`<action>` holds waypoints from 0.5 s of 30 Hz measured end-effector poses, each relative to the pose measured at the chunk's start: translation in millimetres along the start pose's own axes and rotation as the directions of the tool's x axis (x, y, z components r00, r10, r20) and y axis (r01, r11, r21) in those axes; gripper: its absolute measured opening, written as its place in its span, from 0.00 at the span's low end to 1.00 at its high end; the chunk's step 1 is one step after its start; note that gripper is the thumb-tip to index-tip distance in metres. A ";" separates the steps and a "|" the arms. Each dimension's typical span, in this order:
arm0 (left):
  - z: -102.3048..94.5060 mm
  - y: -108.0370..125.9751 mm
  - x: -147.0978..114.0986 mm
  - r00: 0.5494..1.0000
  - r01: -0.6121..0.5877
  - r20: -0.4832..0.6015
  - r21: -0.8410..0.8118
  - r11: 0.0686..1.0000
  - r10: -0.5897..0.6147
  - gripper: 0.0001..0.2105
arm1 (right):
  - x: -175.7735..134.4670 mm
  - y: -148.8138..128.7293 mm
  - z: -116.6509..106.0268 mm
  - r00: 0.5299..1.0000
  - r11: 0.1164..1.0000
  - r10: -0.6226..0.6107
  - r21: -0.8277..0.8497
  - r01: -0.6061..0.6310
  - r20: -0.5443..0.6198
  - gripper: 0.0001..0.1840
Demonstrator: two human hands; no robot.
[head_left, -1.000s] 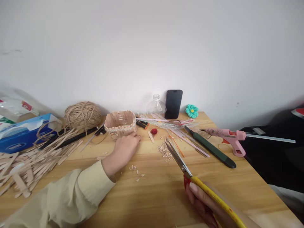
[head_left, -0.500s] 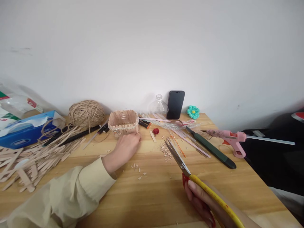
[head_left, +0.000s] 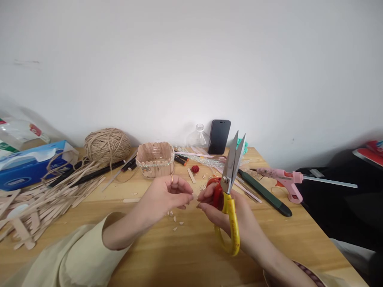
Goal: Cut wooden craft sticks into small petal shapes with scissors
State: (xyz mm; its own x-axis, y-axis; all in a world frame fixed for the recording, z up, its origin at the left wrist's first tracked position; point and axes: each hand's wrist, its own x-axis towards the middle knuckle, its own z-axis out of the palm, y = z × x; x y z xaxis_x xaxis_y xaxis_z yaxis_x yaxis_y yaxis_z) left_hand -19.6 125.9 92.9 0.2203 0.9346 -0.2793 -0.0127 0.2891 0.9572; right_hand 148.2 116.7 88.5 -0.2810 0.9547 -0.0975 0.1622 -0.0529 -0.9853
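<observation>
Scissors [head_left: 229,199] with one red and one yellow handle hang in my right hand [head_left: 218,211], blades pointing up and slightly apart. The right thumb and fingertips reach toward my left hand [head_left: 167,195], whose thumb and fingers are pinched together; anything between them is too small to make out. Behind the left hand stands a small basket [head_left: 155,171] of craft sticks around a clear plastic liner, with silvery trim near its rim. A single craft stick [head_left: 131,200] lies left of that hand. Small wood chips [head_left: 175,224] lie below the fingertips.
Loose craft sticks [head_left: 38,215], a blue tissue box [head_left: 32,167] and a twine ball [head_left: 107,145] fill the left. At the back stand a bottle top [head_left: 200,137] and a phone [head_left: 219,137]. A green-handled tool [head_left: 266,193] and pink glue gun [head_left: 289,179] lie right.
My left hand has come away from the basket toward the middle. My right hand has moved up and left, turning the scissors upright. The two hands' fingertips now face each other closely.
</observation>
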 end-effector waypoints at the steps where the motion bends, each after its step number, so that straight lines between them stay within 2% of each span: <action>1: -0.7 -0.1 -0.4 1.000 -0.007 -0.001 -0.005 1.000 0.007 0.05 | 1.7 -1.4 1.9 1.000 1.000 -0.006 -0.014 0.006 0.008 0.05; 5: -2.7 1.5 -0.7 1.000 -0.003 0.018 -0.038 0.999 0.004 0.05 | 4.7 -6.1 4.7 1.000 0.999 -0.003 -0.048 0.003 0.008 0.05; 11: -4.1 2.4 -1.4 0.996 0.061 0.073 -0.104 0.993 -0.053 0.09 | 3.3 -11.9 5.7 1.000 0.999 0.016 0.032 -0.017 0.022 0.09; 15: -6.7 0.3 -1.7 0.990 0.084 0.117 -0.047 0.995 -0.078 0.09 | 2.5 -11.9 5.5 1.000 0.999 -0.004 0.033 0.004 0.001 0.09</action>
State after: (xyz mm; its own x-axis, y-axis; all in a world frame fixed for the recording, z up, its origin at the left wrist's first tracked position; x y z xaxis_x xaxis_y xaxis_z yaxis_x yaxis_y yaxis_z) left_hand -26.5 125.8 93.2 0.3335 0.8783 -0.3426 -0.0400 0.3762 0.9257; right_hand 140.3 118.1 99.2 -0.2823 0.9548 -0.0932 0.1300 -0.0582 -0.9898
